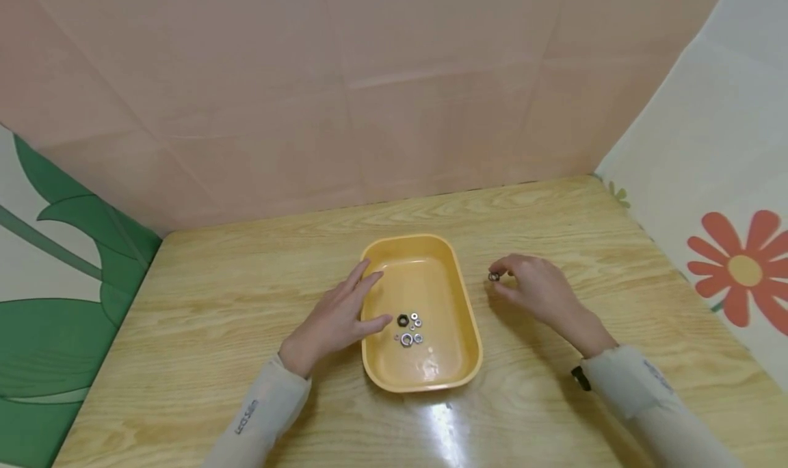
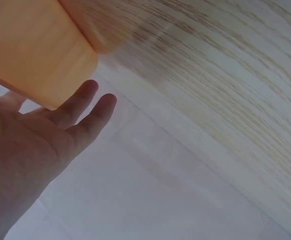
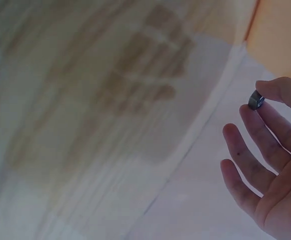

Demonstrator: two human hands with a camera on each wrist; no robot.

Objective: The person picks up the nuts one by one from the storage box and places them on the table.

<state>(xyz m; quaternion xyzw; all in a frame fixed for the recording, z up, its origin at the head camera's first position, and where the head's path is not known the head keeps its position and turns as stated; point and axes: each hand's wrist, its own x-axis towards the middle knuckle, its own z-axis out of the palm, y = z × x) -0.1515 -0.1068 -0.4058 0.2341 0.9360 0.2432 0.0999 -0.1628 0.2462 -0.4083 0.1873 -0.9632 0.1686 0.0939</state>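
From pale sleeves, pinches one small metal piece in the right hand, outside the yellow tray; spreads fingers of the left hand over its rim; looks midway, with several nuts inside.

A small dark metallic ring-shaped piece, pinched by the right hand, is held up just right of the yellow tray. That round-cornered rectangular tray sits flat, a black hex nut and several silvery ring-shaped pieces clustered on its floor
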